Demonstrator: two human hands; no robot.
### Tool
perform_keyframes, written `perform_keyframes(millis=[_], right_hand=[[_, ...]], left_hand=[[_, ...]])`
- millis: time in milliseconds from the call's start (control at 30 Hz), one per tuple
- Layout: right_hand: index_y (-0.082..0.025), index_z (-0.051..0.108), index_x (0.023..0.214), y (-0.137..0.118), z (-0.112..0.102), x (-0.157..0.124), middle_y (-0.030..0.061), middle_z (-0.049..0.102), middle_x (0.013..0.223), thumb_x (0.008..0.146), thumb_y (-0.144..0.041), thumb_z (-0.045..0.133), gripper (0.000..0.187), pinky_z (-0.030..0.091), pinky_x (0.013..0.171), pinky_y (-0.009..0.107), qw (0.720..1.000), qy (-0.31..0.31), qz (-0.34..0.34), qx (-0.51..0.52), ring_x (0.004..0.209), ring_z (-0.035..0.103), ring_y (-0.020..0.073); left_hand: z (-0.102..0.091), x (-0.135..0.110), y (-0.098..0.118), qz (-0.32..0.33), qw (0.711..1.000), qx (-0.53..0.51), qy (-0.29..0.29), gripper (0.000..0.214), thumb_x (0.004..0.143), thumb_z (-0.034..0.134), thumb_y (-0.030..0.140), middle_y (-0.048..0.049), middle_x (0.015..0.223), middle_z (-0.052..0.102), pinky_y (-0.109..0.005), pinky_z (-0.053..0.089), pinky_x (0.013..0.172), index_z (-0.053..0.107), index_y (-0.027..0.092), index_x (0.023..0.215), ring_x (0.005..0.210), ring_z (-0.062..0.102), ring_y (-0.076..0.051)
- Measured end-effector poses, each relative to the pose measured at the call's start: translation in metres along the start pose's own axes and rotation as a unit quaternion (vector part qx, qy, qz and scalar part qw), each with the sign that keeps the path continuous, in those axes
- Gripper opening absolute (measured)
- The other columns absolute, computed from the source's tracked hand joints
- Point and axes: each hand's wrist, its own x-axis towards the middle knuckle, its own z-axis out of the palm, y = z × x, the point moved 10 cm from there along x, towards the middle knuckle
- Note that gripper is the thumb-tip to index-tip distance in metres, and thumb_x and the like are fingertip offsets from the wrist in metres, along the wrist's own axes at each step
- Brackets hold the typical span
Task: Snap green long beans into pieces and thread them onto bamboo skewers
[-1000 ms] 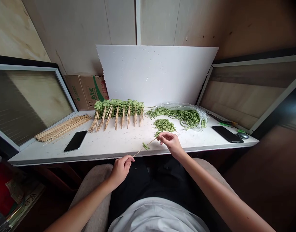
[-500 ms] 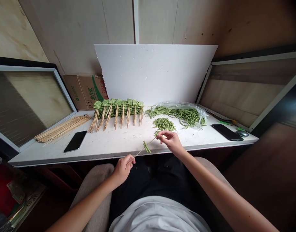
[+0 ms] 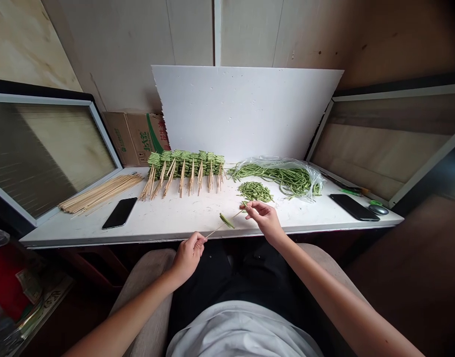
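The left hand (image 3: 188, 258) is closed around the near end of a wooden skewer (image 3: 214, 232), and the right hand (image 3: 262, 220) pinches its far end between the fingertips. The hands are apart, with the skewer spanning between them above the bench (image 3: 175, 215). Cut green bean pieces (image 3: 226, 220) sit on the skewer, about midway. From the right hand, a pile of cut beans (image 3: 255, 191) lies near at 12 o'clock, a plastic bag of long beans (image 3: 283, 179) at 1 o'clock, and a row of loaded skewers (image 3: 186, 166) at 10 o'clock. Bare skewers (image 3: 101, 196) and a phone (image 3: 119, 213) lie at 9 o'clock, another phone (image 3: 354, 207) at 3 o'clock.
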Motion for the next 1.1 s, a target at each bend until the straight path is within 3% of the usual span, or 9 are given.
perform_keyframes(millis=[167,333,600,800,900,1100], right_hand=[[-0.023,0.077,0.084,0.017,0.030,-0.015,0.0094,0.078,0.102,0.078,-0.052,0.084,0.031,0.059,0.085,0.039,0.999,-0.044,0.012,-0.003,0.105,0.071,0.0289],[-0.022,0.076,0.086,0.021,0.041,-0.021,0.0082,0.077,0.105,0.081,-0.054,0.081,0.032,0.058,0.083,0.036,0.998,-0.048,0.035,0.003,0.097,0.071,0.0254],[-0.025,0.080,0.094,0.022,0.037,-0.015,0.0081,0.076,0.109,0.075,-0.050,0.087,0.032,0.059,0.069,0.034,0.995,-0.085,0.053,0.007,0.090,0.070,0.0243],[-0.023,0.081,0.091,0.016,0.013,-0.005,0.0084,0.078,0.097,0.074,-0.048,0.087,0.031,0.057,0.065,0.035,0.999,-0.015,0.027,-0.010,0.083,0.069,0.0239],[-0.022,0.081,0.094,0.011,0.003,-0.002,0.0082,0.077,0.092,0.078,-0.049,0.085,0.031,0.056,0.069,0.034,0.999,0.014,0.038,0.025,0.089,0.070,0.0242],[-0.022,0.079,0.094,0.012,0.010,-0.004,0.0080,0.075,0.104,0.081,-0.049,0.083,0.031,0.053,0.076,0.028,0.980,-0.026,0.123,0.155,0.104,0.067,0.0229]], left_hand=[[0.003,-0.004,0.005,0.015,0.999,0.034,-0.002,0.028,0.106,0.043,0.036,0.0032,0.060,0.058,-0.024,0.040,0.059,0.062,0.020,0.094,0.054,0.056,-0.013],[0.000,-0.003,0.011,0.019,0.999,0.041,0.009,0.028,0.106,0.042,0.037,0.0029,0.061,0.059,-0.024,0.041,0.060,0.061,0.021,0.092,0.054,0.057,-0.014],[-0.002,-0.001,0.010,0.008,1.000,0.008,0.018,0.026,0.106,0.043,0.035,0.0039,0.059,0.056,-0.024,0.040,0.059,0.060,0.021,0.092,0.053,0.054,-0.013],[-0.006,-0.003,0.013,0.006,1.000,0.003,0.029,0.025,0.106,0.044,0.034,0.0045,0.059,0.055,-0.023,0.039,0.058,0.059,0.021,0.091,0.052,0.052,-0.013],[-0.007,-0.002,0.012,0.006,1.000,0.002,0.030,0.025,0.106,0.044,0.035,0.0051,0.058,0.053,-0.023,0.039,0.058,0.058,0.021,0.090,0.051,0.051,-0.012],[-0.007,-0.002,0.010,0.004,0.999,0.007,0.036,0.026,0.106,0.045,0.036,0.0051,0.057,0.053,-0.023,0.038,0.057,0.058,0.021,0.090,0.051,0.051,-0.012]])
